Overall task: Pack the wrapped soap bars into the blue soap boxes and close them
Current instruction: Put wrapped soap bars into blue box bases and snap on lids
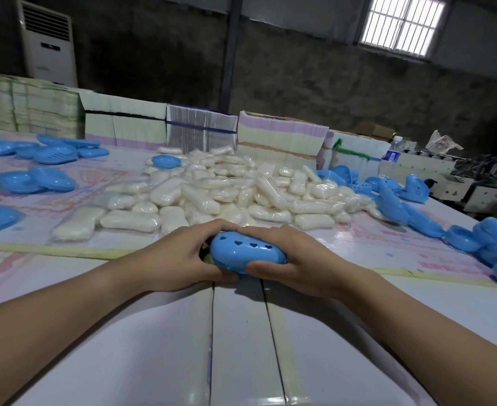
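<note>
Both grips, left hand [180, 256] and right hand [285, 259], clamp one blue soap box [246, 253] above the tabletop [241, 347], squeezing opposite ends, apparently to snap it closed. Wrapped soap bars [226, 194] lie piled just beyond.

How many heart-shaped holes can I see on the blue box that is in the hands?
3 hearts in a row on the top of the blue box, right of a round hole. The left hand and right hand may hide more.

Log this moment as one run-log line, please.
stage: closing box | left hand: grips blue soap box | right hand: grips it | soap pile: beyond
</note>
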Demonstrator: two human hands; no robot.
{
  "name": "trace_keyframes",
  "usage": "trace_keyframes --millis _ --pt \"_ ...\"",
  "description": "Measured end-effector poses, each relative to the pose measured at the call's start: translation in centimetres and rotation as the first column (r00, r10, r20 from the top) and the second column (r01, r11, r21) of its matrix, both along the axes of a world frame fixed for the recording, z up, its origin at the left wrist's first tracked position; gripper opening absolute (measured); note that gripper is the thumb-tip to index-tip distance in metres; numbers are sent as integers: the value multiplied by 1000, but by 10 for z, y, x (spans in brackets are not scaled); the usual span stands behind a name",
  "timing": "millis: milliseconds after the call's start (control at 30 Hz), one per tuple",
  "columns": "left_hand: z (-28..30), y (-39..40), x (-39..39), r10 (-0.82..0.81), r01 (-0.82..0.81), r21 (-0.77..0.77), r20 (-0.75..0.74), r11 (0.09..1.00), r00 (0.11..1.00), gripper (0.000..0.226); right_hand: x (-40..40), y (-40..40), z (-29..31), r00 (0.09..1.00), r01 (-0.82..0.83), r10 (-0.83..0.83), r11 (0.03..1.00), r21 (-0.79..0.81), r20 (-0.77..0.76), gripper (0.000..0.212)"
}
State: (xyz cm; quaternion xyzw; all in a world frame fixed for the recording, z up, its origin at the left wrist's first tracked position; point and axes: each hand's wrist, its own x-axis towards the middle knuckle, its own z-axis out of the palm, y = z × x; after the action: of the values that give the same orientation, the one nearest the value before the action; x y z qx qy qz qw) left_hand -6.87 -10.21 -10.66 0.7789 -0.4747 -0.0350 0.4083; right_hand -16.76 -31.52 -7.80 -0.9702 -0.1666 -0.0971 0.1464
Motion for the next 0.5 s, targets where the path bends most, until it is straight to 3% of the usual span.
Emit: trace_keyframes --millis 167,333,500 --pt "1 0 0 -22 19 34 82 999 996 59 1 -2 -3 999 21 -20 999 -41 37 68" --pt "0 -1 -1 -23 20 29 91 999 996 50 -1 1 -7 985 42 -50 998 48 164 62" --pt "0 -1 -2 44 -54 57 167 997 985 70 -1 1 -5 976 127 -138 989 74 170 57"
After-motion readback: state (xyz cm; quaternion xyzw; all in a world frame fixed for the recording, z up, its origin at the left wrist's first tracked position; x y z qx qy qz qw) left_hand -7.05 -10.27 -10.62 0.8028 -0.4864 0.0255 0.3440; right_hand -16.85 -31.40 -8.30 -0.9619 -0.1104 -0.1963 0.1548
